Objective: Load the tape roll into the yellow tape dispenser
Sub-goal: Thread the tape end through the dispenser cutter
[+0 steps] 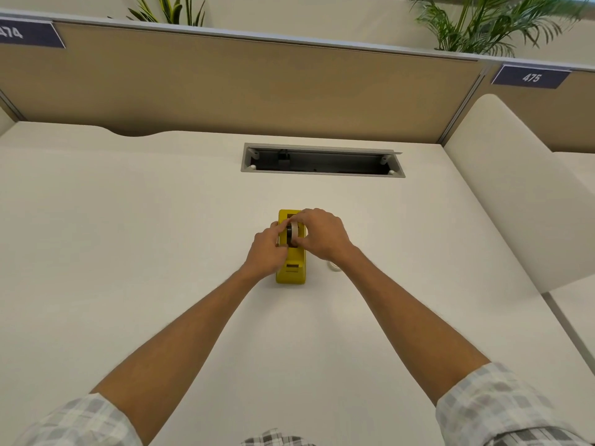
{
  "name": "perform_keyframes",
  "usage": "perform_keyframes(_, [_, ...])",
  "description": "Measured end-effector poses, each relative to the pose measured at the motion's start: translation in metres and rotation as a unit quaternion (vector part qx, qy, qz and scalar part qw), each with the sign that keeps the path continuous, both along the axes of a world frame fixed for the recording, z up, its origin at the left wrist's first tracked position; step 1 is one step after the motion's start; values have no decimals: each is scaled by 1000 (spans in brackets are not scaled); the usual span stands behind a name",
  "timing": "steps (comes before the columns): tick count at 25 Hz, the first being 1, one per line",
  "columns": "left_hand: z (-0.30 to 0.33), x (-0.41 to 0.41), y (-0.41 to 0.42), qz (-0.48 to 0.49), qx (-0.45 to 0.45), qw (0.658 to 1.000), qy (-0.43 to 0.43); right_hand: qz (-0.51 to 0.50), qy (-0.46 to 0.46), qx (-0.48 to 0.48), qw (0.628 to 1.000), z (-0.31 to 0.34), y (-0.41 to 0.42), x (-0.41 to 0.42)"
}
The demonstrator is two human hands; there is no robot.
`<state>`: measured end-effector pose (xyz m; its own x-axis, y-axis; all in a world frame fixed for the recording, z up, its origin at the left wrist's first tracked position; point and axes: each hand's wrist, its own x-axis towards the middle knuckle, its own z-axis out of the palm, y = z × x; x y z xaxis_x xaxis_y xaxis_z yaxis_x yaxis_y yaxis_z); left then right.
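The yellow tape dispenser [292, 268] stands on the white desk [128, 252], its long axis pointing away from me. A tape roll [292, 232] with a dark core sits upright in the dispenser's middle well. My left hand [267, 249] pinches the roll from the left side. On the right side, my right hand [322, 235] grips the same roll with thumb and fingers. Both hands hide much of the dispenser's middle.
A small white ring-shaped object [333, 267] lies on the desk just right of the dispenser, partly under my right wrist. An open cable tray [322, 160] is set into the desk farther back. A tan partition [241, 85] closes the back; a white divider [515, 194] stands at right.
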<state>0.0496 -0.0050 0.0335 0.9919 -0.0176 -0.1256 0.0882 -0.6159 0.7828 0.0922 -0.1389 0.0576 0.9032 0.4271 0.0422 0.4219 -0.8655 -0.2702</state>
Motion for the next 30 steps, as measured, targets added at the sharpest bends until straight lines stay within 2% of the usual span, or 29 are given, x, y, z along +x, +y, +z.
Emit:
perform_keyframes(8, [-2, -2, 1, 35, -44, 998, 20, 6, 7, 23, 1000, 2, 2, 1])
perform_keyframes(15, [-10, -4, 3, 15, -48, 999, -22, 14, 19, 82, 996, 0, 0, -1])
perform_keyframes(19, [-17, 3, 4, 44, -41, 998, -25, 21, 14, 101, 995, -2, -3, -1])
perform_keyframes(23, [-15, 10, 7, 76, -50, 994, -67, 15, 20, 122, 992, -2, -5, -2])
perform_keyframes(27, [-10, 6, 5, 35, -47, 989, -133, 12, 11, 145, 989, 3, -10, -5])
perform_keyframes(30, [-4, -2, -2, 16, -80, 985, -151, -32, 16, 199, 979, 9, -17, -12])
